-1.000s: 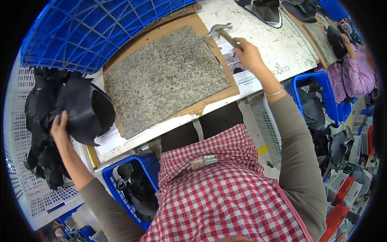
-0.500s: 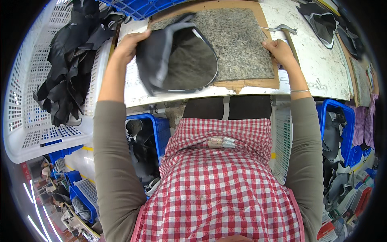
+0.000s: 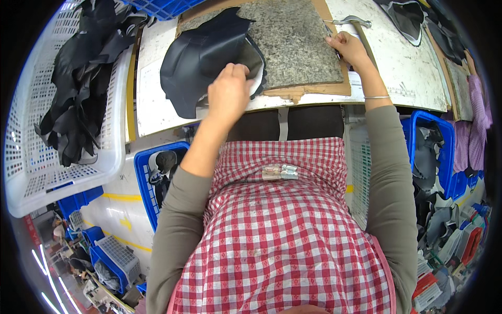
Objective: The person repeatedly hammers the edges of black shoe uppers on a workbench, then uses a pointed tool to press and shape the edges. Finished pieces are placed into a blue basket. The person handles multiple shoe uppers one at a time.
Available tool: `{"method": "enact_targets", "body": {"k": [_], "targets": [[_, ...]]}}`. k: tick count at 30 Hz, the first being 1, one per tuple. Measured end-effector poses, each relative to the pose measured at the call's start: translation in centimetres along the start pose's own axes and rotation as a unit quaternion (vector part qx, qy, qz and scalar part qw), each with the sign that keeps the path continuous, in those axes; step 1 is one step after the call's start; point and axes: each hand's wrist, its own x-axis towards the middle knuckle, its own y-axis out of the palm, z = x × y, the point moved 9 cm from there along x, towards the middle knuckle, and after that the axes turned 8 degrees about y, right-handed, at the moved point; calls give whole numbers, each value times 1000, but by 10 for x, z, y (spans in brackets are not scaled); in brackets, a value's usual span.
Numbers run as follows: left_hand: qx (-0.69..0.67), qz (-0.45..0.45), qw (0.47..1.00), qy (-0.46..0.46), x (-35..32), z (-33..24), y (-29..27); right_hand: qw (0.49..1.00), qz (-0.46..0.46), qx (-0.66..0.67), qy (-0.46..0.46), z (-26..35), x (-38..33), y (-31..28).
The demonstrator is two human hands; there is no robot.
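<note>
A black leather piece (image 3: 201, 57) with a dark lining and a white edge lies at the left of the speckled stone slab (image 3: 295, 44), partly over the white bench. My left hand (image 3: 230, 91) is on its near right side, fingers curled in at the lined edge; the fingertips are partly hidden. At the slab's right edge, my right hand (image 3: 349, 49) is closed with thumb and forefinger pressed together. What it pinches, if anything, is too small to make out. Just beyond that hand rests a hammer (image 3: 358, 23) with a metal head.
A white basket (image 3: 117, 157) heaped with black leather pieces (image 3: 78, 89) stands at the left. Blue crates (image 3: 140, 172) flank me below the bench (image 3: 151, 99). More leather pieces (image 3: 408, 21) lie at the far right. Another blue crate (image 3: 162, 6) is at the back.
The leather piece has turned over, from lining showing to black outer side up. My left hand has moved from its far left edge to its near right side. The right hand still pinches.
</note>
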Motion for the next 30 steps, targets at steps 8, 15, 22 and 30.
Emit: {"method": "enact_targets", "body": {"k": [8,15,22,30], "targets": [[-184,46,979,-76,7,49,1,947,49,305,87,-16,-16,-4],[-512,-20,858,-16,28,14,47,822,-104,560,-9,16,-82,-35],[-461,44,854,239,198,-113,73,903,-185,225,-317,107,-166,-34],[-135,-585,762,-242,55,312,-139,947,-142,196,-212,65,-142,32]]}}
